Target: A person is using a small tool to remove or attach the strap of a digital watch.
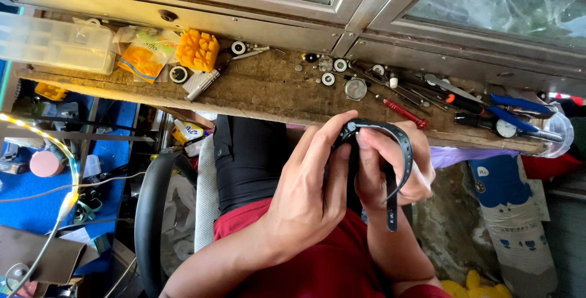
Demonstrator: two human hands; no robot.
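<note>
Black strap: a dark watch with band [390,151] is held up in front of the person's chest, below the near edge of the wooden bench [268,93]; one strap arcs over to the right and its free end hangs down.
Left hand: the left hand [308,194] wraps the watch from the left, thumb stretched up along the case, fingers curled in behind it.
Right hand: the right hand [390,170] pinches the band near the case, fingertips pressed on the strap where it meets the body.
Where the watch sits: between both hands, clear of the bench, over the red shirt.
Risk: I judge the join of strap and case the weak point; a small pin there could spring loose under thumb pressure and drop into the lap or the clutter on the floor below.
Second risk: the loose strap end swings free and could catch.
On the bench: an orange ridged block [198,49], a clear plastic box [55,44], a red-handled screwdriver [404,113], blue-handled pliers [519,110], and small round parts [332,72] scattered in the middle.
In the way: nothing lies between the hands and the bench edge; the tools lie crowded to the right.
</note>
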